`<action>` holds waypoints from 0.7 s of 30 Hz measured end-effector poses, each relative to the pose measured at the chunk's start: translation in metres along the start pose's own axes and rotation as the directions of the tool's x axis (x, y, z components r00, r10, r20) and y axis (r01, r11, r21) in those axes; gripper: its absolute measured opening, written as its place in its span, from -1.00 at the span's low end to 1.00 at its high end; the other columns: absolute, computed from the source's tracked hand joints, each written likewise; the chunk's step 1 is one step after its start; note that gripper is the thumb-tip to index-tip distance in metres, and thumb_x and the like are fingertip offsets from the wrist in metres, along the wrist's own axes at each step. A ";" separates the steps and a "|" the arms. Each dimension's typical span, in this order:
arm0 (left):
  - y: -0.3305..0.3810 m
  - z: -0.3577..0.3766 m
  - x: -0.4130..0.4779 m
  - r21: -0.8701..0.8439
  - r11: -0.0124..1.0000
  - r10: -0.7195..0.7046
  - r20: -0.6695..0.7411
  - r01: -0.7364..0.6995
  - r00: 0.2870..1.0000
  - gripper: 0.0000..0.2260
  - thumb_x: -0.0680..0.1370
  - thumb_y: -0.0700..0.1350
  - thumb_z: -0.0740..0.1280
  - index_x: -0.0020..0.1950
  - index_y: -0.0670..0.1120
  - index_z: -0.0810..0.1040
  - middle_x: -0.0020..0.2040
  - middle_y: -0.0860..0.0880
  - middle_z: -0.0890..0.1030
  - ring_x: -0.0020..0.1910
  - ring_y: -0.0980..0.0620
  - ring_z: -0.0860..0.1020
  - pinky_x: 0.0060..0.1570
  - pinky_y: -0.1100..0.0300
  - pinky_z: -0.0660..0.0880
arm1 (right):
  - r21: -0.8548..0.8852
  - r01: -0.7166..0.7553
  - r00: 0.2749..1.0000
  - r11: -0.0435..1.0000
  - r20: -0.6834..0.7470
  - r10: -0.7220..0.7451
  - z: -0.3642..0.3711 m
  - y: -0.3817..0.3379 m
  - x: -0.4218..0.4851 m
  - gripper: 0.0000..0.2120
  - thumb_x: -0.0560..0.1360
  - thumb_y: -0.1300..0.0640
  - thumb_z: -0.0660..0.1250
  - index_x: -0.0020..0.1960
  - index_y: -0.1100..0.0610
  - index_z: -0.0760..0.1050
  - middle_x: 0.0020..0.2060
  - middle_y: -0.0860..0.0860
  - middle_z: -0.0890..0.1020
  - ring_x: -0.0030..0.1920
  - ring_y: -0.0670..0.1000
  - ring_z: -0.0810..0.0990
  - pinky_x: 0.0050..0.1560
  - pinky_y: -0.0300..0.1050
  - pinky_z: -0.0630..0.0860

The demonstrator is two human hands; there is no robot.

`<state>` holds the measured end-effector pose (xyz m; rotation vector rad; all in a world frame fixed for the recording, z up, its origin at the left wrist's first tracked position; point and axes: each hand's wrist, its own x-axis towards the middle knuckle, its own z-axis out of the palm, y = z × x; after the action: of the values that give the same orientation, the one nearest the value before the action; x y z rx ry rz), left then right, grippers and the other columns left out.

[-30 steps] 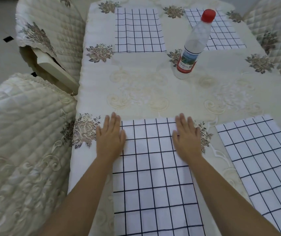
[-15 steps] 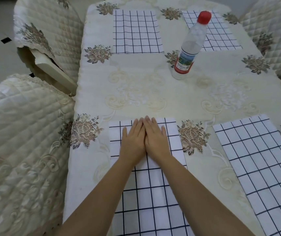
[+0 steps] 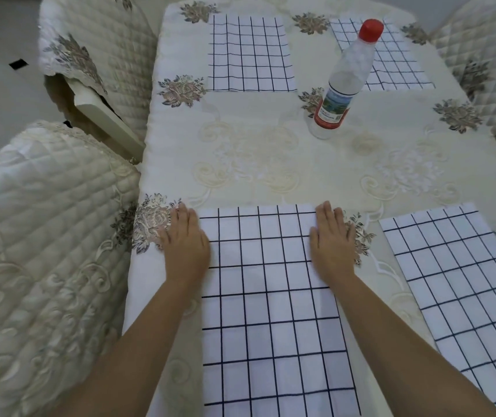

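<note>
A white placemat with a dark grid [image 3: 267, 296] lies flat on the cream embroidered tablecloth [image 3: 270, 164] right in front of me. My left hand [image 3: 185, 245] rests palm down with straight fingers on the mat's far left corner. My right hand [image 3: 332, 242] lies flat in the same way on its far right corner. Neither hand holds anything.
A clear plastic bottle with a red cap [image 3: 341, 82] stands past the table's middle. Three more grid placemats lie near right [image 3: 463, 284], far left [image 3: 249, 55] and far right [image 3: 391, 64]. Quilted chairs stand at the left [image 3: 39, 236], far left [image 3: 96, 55] and right [image 3: 487, 49].
Half a second ago both hands lay together at the middle of the mat's far edge. They have slid apart to its two far corners, back where they were a second ago.
</note>
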<state>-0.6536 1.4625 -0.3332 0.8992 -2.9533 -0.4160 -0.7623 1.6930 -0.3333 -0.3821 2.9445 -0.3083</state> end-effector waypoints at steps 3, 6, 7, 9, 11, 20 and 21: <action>0.037 0.002 -0.015 0.013 0.983 0.183 -0.002 -0.183 0.983 -0.55 0.44 -0.20 0.05 0.24 -0.33 0.48 0.30 -0.31 0.47 0.30 -0.29 0.43 0.12 -0.31 0.40 | -0.027 0.034 0.999 0.999 -0.016 -0.034 0.001 -0.042 -0.018 -0.41 0.46 0.07 -0.10 0.39 0.28 0.31 0.37 0.17 0.40 0.36 0.19 0.39 0.26 0.27 0.34; 0.067 0.012 -0.043 -0.037 0.928 0.372 0.112 -0.371 0.921 -0.58 0.47 -0.15 0.09 0.24 -0.26 0.53 0.27 -0.21 0.53 0.25 -0.16 0.52 0.05 -0.18 0.52 | -0.041 0.229 0.971 0.973 0.072 -0.226 0.018 -0.073 -0.047 -0.49 0.42 0.09 0.04 0.31 0.21 0.42 0.31 0.11 0.49 0.29 0.16 0.48 0.10 0.24 0.49; 0.067 0.012 -0.048 -0.043 0.925 0.380 0.149 -0.378 0.913 -0.58 0.49 -0.12 0.09 0.26 -0.22 0.51 0.29 -0.17 0.52 0.26 -0.13 0.51 0.08 -0.17 0.51 | -0.038 0.258 0.963 0.965 0.090 -0.254 0.018 -0.072 -0.053 -0.50 0.45 0.08 0.04 0.33 0.17 0.41 0.33 0.08 0.47 0.32 0.14 0.46 0.14 0.22 0.46; 0.051 0.013 -0.051 0.008 0.936 0.348 0.153 -0.353 0.925 -0.55 0.49 -0.07 0.08 0.32 -0.18 0.47 0.33 -0.13 0.48 0.30 -0.11 0.47 0.12 -0.19 0.45 | -0.066 0.265 0.963 0.962 0.072 -0.261 0.016 -0.054 -0.054 -0.52 0.51 0.04 0.02 0.38 0.13 0.37 0.38 0.03 0.41 0.36 0.13 0.40 0.21 0.23 0.40; 0.029 0.013 -0.052 0.058 0.953 0.292 0.098 -0.298 0.951 -0.53 0.50 -0.06 0.06 0.36 -0.17 0.42 0.38 -0.12 0.44 0.34 -0.13 0.43 0.14 -0.24 0.42 | -0.092 0.223 0.975 0.970 0.043 -0.220 0.014 -0.025 -0.052 -0.49 0.52 0.02 -0.03 0.43 0.13 0.29 0.42 0.02 0.35 0.40 0.15 0.34 0.26 0.28 0.33; -0.004 0.003 -0.066 0.031 0.993 0.115 -0.009 -0.115 0.993 -0.54 0.45 -0.21 0.03 0.26 -0.35 0.45 0.32 -0.36 0.42 0.29 -0.34 0.42 0.04 -0.36 0.42 | -0.006 -0.005 1.000 1.000 -0.017 0.005 0.001 0.017 -0.069 -0.51 0.56 0.16 0.01 0.47 0.23 0.14 0.49 0.14 0.16 0.49 0.21 0.10 0.37 0.32 0.10; 0.007 0.003 -0.069 0.041 0.991 0.128 -0.016 -0.127 0.992 -0.53 0.41 -0.23 0.02 0.23 -0.35 0.47 0.30 -0.37 0.43 0.28 -0.35 0.43 0.04 -0.37 0.41 | -0.016 0.002 0.997 1.000 -0.073 -0.003 0.002 0.007 -0.070 -0.54 0.48 0.31 0.15 0.38 0.31 0.29 0.40 0.24 0.32 0.41 0.29 0.27 0.29 0.36 0.25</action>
<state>-0.6004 1.5066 -0.3308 0.7078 -2.9908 -0.3424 -0.6967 1.7180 -0.3275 -0.3847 3.0194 -0.3061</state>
